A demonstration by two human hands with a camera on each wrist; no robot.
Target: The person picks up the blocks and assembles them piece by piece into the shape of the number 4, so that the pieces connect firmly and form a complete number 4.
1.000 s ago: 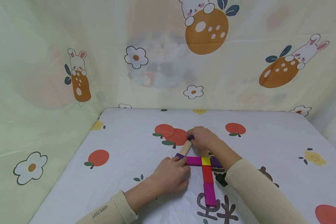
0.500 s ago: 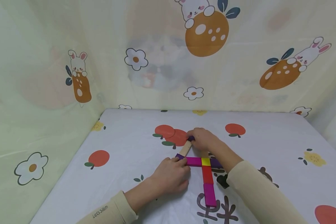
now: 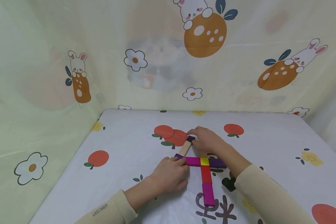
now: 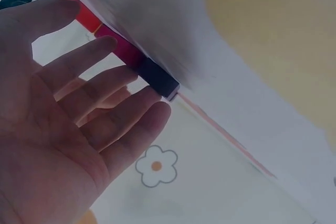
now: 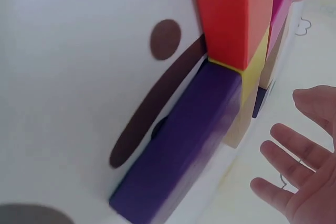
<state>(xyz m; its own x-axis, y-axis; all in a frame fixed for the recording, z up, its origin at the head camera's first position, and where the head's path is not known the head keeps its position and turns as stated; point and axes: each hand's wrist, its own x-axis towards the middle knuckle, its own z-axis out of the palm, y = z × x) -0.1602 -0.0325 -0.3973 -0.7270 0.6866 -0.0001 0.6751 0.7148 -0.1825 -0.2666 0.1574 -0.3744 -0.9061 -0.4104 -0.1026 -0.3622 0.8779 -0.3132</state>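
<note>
Coloured blocks lie joined end to end on the cloth. A yellow block [image 3: 204, 161] sits between a magenta block [image 3: 193, 161] and a purple block [image 3: 217, 163]; a red block [image 3: 206, 174] and a second magenta block [image 3: 208, 194] run toward me. My left hand [image 3: 170, 175] touches the left purple block [image 3: 178, 156] with extended fingertips. From there a plain wooden block [image 3: 185, 148] slants away to a small dark purple block [image 3: 190, 138]. My right hand [image 3: 208, 140] is around that end, its fingers spread and loose in the right wrist view.
Another plain wooden block [image 5: 240, 124] stands behind the yellow one, partly hidden by my right hand in the head view. The white cloth [image 3: 128, 140] carries printed fruit and flowers. A patterned curtain [image 3: 162, 71] rises behind the table's far edge.
My right hand has loosened around the small dark purple block, more of which now shows, and its forearm has shifted right. My left hand stays in place.
</note>
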